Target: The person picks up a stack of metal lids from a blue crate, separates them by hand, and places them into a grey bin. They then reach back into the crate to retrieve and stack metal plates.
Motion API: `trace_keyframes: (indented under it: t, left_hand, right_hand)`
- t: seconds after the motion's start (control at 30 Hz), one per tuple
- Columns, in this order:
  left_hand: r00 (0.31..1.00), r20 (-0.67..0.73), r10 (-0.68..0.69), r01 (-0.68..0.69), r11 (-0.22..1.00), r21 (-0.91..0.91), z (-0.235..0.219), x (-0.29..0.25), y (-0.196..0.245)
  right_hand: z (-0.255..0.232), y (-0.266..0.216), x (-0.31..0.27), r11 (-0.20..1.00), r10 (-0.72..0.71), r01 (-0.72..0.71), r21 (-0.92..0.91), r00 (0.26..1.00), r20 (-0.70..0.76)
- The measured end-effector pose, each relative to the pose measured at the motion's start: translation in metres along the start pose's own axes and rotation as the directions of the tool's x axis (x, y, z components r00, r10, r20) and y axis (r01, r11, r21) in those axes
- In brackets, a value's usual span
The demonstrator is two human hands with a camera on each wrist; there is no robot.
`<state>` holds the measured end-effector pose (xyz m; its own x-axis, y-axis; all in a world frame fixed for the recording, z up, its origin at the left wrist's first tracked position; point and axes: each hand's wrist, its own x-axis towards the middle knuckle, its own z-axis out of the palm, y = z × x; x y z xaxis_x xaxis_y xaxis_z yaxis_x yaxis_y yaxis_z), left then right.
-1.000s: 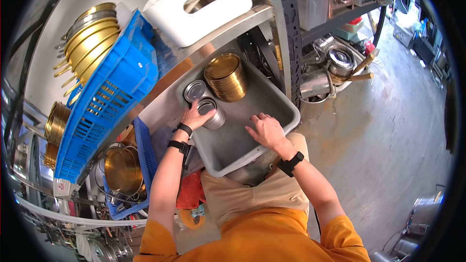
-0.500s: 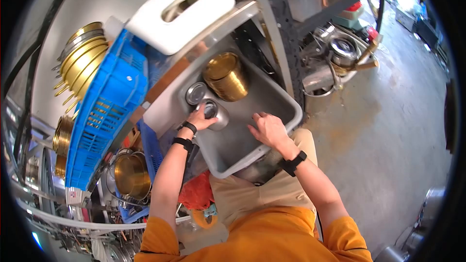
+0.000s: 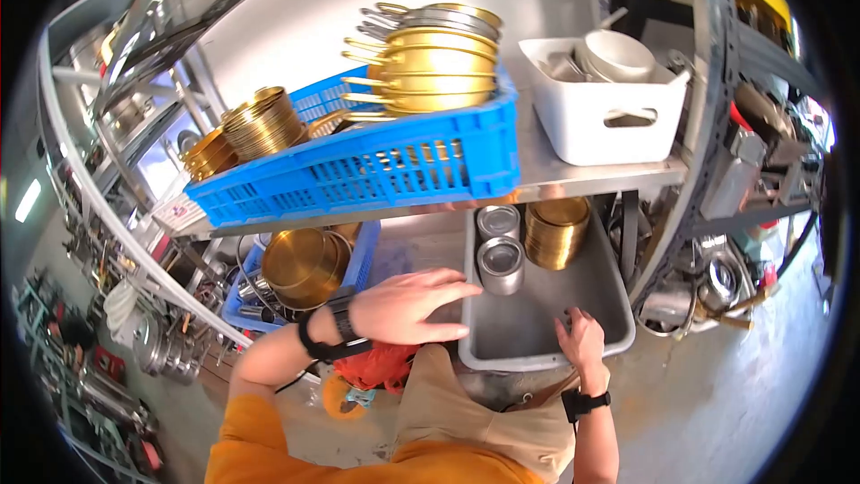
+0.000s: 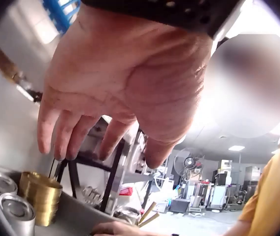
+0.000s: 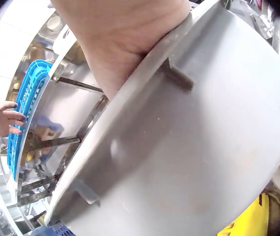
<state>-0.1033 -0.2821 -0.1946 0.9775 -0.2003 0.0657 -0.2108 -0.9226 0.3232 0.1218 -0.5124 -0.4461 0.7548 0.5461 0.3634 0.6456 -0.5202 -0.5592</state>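
A grey plastic tub stands in front of the person's knees. Inside it, a stack of gold-coloured round metal dishes sits at the back, with two silver metal cylinders to its left. My left hand is raised left of the tub, fingers straight and apart, nothing in the palm in the left wrist view. Over the tub's near right side hangs my right hand, its fingers loosely bent inside. In the right wrist view, the heel of the right hand is at the tub's rim, which hides its fingers.
Above the tub, a metal shelf holds a blue crate of gold pans and a white basket of bowls. A lower blue crate with gold pots stands left of the tub. More metalware lies at right.
My left hand has let go of the nearer silver cylinder and moved left out of the tub. My right hand stays by the near right side. The head view has swung left and up.
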Motion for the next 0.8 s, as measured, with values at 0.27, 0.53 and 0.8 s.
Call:
trace_keyframes:
  t: [0.27, 0.53, 0.8]
  left_hand:
    - [0.949, -0.314, -0.019, 0.139, 0.921, 0.365, -0.154, -0.076, 0.056]
    - [0.868, -0.265, -0.42, 0.496, 0.74, 0.454, -0.287, -0.041, -0.009]
    - [0.695, 0.017, -0.719, 0.614, 0.607, 0.505, -0.317, 0.037, -0.104]
  right_hand:
    - [-0.003, -0.005, 0.0, 0.998, -0.029, 0.03, -0.058, 0.999, 0.021]
    - [-0.01, -0.014, -0.001, 0.998, -0.024, 0.025, -0.053, 0.999, 0.03]
    - [-0.011, -0.013, 0.0, 0.999, -0.044, 0.044, -0.017, 0.999, 0.0]
